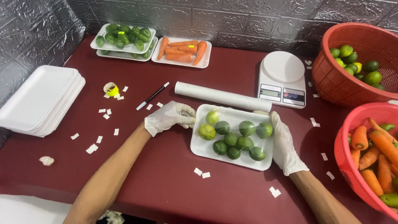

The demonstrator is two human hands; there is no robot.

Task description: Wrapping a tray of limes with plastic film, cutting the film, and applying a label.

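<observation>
The white foam tray (pixel 199 146) of limes (pixel 232 139) was pinned flat on the dark red bench (pixel 174 182) between both gloved hands, probably so the clingy clear film (pixel 248 120) could be stretched tight over the lumpy, glossy fruit. The left hand (pixel 169 117) was curled with fingers (pixel 187 116) closed at the tray's near corner, apparently pinching film. The right hand (pixel 285 145) lay flat, fingers extended along the tray's edge. Just beyond the fingertips, a smooth film roll (pixel 222 96) was parked.
</observation>
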